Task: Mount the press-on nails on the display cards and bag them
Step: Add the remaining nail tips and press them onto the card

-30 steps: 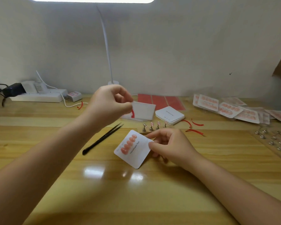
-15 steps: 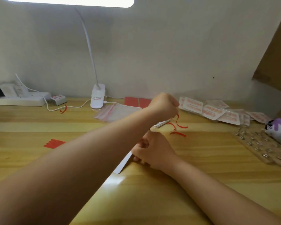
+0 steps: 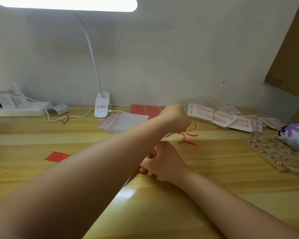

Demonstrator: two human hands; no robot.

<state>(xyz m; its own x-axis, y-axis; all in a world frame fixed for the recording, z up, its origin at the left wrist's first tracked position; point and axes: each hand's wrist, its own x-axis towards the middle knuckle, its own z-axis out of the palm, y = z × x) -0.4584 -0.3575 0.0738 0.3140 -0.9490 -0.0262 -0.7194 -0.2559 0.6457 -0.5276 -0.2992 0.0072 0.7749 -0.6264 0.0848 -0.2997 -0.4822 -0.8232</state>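
Card (image 3: 130,178): thin edge showing, rest hidden | right hand (image 3: 164,163) fingers holding it | left hand (image 3: 175,119): grip unclear

The left hand (image 3: 175,119) is seen reached across the wooden surface (image 3: 41,169) above red strips (image 3: 188,138), fingers curled, while the right hand (image 3: 162,161) is held against a mostly hidden card.

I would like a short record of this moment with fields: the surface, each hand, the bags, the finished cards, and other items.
surface: wooden desk
left hand: curled, reaching across over the red strips; what it holds is unclear
right hand: fingers curled on a card, mostly hidden by the left forearm
bags: clear zip bags lie flat near the lamp base
finished cards: bagged nail cards piled at the back right
other: power strip, tray of nail stands
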